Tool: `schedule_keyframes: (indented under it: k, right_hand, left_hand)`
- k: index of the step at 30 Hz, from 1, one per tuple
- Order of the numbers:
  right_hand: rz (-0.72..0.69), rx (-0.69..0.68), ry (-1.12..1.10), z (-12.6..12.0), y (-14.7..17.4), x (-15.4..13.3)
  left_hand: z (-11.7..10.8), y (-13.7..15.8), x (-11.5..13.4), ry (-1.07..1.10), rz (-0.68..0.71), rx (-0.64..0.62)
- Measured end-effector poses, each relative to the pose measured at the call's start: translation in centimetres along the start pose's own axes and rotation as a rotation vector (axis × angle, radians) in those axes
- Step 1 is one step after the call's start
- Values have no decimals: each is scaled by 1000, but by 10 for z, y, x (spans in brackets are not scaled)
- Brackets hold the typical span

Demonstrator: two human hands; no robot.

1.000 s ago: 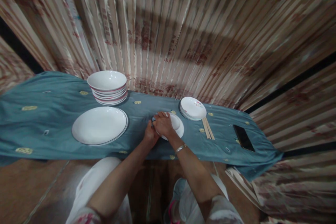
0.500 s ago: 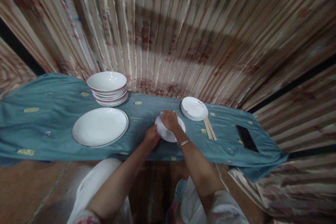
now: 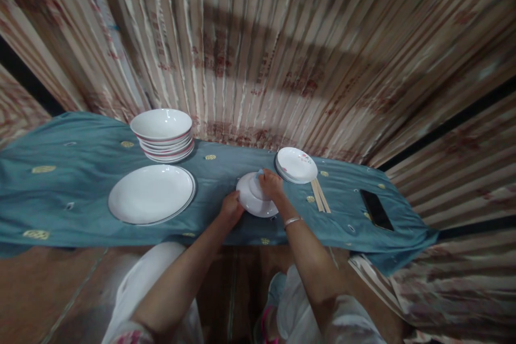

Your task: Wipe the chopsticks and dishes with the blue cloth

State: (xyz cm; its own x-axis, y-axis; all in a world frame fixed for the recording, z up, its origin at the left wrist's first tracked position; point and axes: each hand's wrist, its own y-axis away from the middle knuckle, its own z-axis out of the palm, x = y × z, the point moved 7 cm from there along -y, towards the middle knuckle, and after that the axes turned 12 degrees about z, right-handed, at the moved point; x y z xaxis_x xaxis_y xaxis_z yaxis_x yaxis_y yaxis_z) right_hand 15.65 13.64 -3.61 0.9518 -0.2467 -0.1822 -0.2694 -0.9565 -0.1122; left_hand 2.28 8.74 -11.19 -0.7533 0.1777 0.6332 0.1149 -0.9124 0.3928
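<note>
A small white plate [image 3: 250, 205] is in front of me at the middle of the table, its underside with the foot ring seemingly facing up. My left hand [image 3: 233, 206] grips its left edge, fingers closed on the rim. My right hand [image 3: 271, 184] is over the plate's right side, closed around a light blue cloth [image 3: 260, 173] that touches the plate; most of the cloth is hidden under the fingers. Just beyond, to the right, sits a stack of small white plates [image 3: 297, 164] with a floral print on the top one.
Large oval white plates [image 3: 152, 193] lie at left, with a stack of red-rimmed white bowls [image 3: 161, 124] behind them. Wooden chopsticks [image 3: 320, 195] and a black phone [image 3: 376, 209] lie at right. A teal cloth [image 3: 217, 183] covers the table; a pleated curtain [image 3: 250, 54] hangs behind.
My right hand has slid with the cloth from the plate's middle toward its right side, uncovering more of the plate. My left hand stays on the left rim.
</note>
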Motion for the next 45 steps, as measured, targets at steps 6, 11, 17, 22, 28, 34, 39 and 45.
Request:
schedule_keyframes:
  k: [6,11,17,22,28,34,39,45]
  right_hand:
    - [104,-13,-189,-1,6,25]
    - [152,55,-305,2,16,41]
    - [178,129,-429,7,28,54]
    - [207,175,-503,9,39,61]
    - [271,193,-558,9,54,68]
    - [293,237,-564,12,74,69]
    - [303,259,-557,15,93,67]
    - [327,263,-532,12,115,58]
  left_hand:
    - [0,0,0,-27,-12,-4]
    - [1,1,2,-37,-2,-13]
    - [1,0,3,-40,10,3]
    - [2,2,3,-42,6,19]
    - [3,5,6,-38,-3,29]
    - [4,9,8,-36,-11,31]
    - [4,9,7,-37,-11,33]
    - [4,7,6,-40,-3,50]
